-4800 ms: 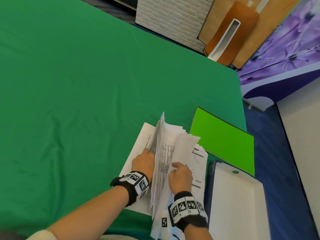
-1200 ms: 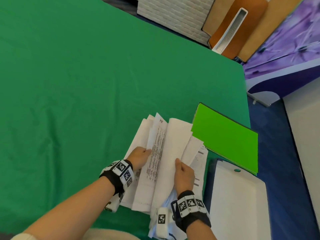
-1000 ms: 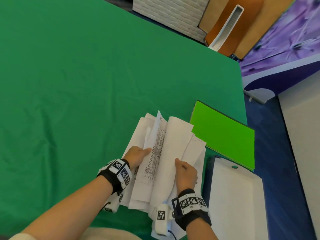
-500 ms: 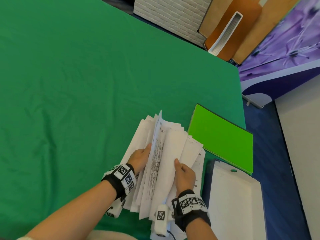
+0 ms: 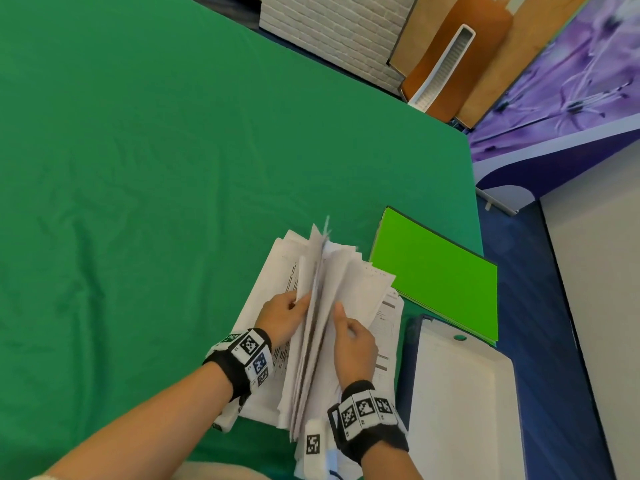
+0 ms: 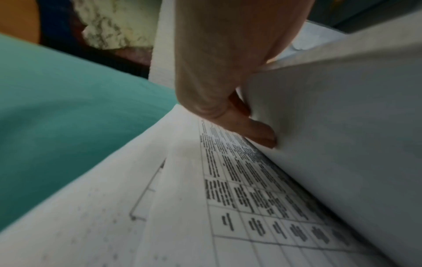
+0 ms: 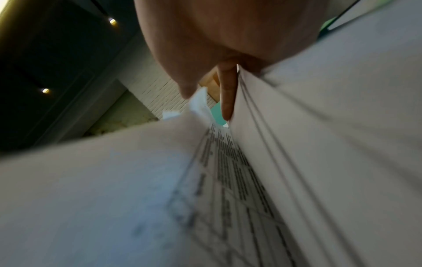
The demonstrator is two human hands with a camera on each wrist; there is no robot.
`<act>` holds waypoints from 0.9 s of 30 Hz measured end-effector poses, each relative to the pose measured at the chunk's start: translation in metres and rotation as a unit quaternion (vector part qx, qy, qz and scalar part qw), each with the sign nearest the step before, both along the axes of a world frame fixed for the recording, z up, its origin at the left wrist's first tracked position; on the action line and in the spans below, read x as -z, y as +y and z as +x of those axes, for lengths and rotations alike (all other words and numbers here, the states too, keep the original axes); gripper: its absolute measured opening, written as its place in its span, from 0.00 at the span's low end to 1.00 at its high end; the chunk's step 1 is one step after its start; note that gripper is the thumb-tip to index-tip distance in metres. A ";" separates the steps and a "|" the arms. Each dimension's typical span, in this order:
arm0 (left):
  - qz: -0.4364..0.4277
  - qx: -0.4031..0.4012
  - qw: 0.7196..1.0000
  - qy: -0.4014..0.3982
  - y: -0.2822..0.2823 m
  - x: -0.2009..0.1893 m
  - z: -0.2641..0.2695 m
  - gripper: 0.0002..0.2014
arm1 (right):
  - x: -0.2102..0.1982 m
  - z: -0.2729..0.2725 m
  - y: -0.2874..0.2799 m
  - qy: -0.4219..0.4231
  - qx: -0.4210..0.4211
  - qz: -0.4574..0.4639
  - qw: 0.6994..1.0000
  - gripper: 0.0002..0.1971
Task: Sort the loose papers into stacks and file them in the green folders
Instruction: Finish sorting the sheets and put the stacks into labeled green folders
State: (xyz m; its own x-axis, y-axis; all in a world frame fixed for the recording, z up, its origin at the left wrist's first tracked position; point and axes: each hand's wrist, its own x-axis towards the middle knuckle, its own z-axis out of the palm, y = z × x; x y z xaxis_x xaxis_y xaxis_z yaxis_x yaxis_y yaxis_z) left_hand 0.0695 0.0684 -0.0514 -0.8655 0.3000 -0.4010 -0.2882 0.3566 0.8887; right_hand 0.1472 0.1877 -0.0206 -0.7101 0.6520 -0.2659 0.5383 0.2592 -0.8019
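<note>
A pile of loose white printed papers (image 5: 349,282) lies near the front right of the green table. A sheaf in the middle of it stands on edge, its top blurred. My left hand (image 5: 284,318) is at the left face of that sheaf, fingers curled into the gap above a flat sheet with a printed table (image 6: 228,207). My right hand (image 5: 351,341) grips the right part of the sheaf, thumb on top and fingers under the sheets (image 7: 319,144). A closed bright green folder (image 5: 436,278) lies just right of the pile, touched by neither hand.
A white flat box (image 5: 460,403) with a small green dot sits at the front right, against the folder's near edge. The green tablecloth (image 5: 156,168) spreads left and far. Beyond the far edge stand a white brick panel (image 5: 332,26) and brown boards (image 5: 460,53).
The fanned sheets have been drawn together and tipped upright into a narrow standing sheaf between my hands. The left hand has shifted right, up against it. The folder and box have not moved.
</note>
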 end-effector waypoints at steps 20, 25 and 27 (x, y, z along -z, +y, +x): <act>-0.327 -0.038 0.944 0.009 -0.028 -0.009 -0.007 0.20 | 0.003 0.004 -0.002 -0.015 -0.053 0.117 0.992 0.41; -0.345 -0.010 0.934 0.091 -0.030 -0.006 -0.003 0.15 | 0.008 0.001 -0.006 -0.040 -0.114 0.188 0.975 0.29; -0.378 0.013 0.915 0.143 -0.031 -0.009 0.000 0.14 | 0.006 0.000 -0.008 -0.064 -0.121 0.199 0.970 0.21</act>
